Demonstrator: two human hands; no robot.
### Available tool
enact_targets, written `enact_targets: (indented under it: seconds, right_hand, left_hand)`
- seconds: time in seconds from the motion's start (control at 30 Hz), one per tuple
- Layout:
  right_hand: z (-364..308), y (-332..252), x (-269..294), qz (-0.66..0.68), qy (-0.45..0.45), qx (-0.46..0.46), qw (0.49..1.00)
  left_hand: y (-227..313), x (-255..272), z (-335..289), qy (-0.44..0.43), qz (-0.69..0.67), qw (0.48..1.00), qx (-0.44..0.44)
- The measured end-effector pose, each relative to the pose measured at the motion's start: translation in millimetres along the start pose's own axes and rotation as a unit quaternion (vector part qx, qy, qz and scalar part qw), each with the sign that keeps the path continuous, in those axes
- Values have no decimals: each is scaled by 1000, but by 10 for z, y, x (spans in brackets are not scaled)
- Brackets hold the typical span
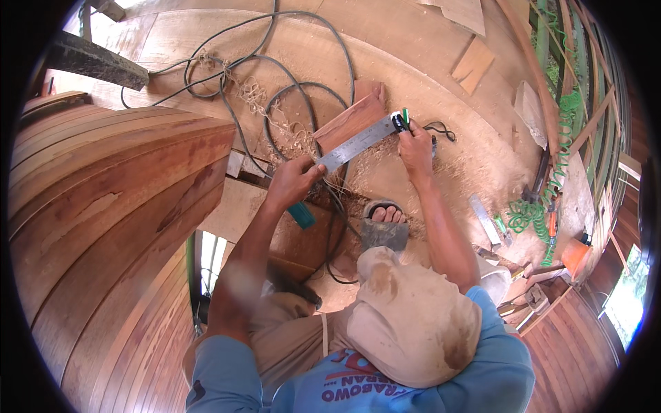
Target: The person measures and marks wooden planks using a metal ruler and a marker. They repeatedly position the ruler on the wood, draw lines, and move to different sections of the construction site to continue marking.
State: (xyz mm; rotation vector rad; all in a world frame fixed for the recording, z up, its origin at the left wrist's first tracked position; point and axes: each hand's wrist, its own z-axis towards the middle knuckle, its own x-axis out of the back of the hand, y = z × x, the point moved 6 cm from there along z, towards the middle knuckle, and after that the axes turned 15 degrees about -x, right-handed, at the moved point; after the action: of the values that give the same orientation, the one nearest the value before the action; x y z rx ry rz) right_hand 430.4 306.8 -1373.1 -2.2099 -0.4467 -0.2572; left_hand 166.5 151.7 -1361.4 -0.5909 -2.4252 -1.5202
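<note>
A steel ruler (359, 144) slants up to the right between my hands. At its lower left end my left hand (295, 180) pinches it, thumb on the metal. My right hand (416, 150) has its fingers closed at the upper right end, around a black piece with a white tip and a green stick-like part; their exact kind is hard to make out. Just beyond the ruler lies a short reddish wooden board (349, 122), partly covered by it. A teal object (301, 215) shows beside my left forearm.
Dark cable (303, 86) loops across the dusty wooden floor among curled shavings (253, 93). Stacked reddish planks (124, 179) rise at left. A green coiled hose (529, 215), another metal strip (485, 219) and an orange object (575, 257) lie at right. My sandalled foot (385, 224) is below the ruler.
</note>
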Motion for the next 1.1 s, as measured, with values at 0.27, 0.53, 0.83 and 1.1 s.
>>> enact_targets:
  seconds: [0.27, 0.53, 0.83, 1.1]
  right_hand:
    - [-49, 17, -55, 31, -33, -25, 999]
    - [3, -37, -45, 53, -58, -60, 995]
    - [-5, -17, -39, 58, -99, -47, 992]
    - [-8, 3, -44, 48, -90, -44, 994]
  left_hand:
    - [32, -32, 55, -6, -54, 999, 2]
    - [114, -103, 119, 33, -3, 997, -63]
    - [-2, -214, 106, 22, -88, 996, -8]
    - [14, -217, 123, 89, -63, 993, -52]
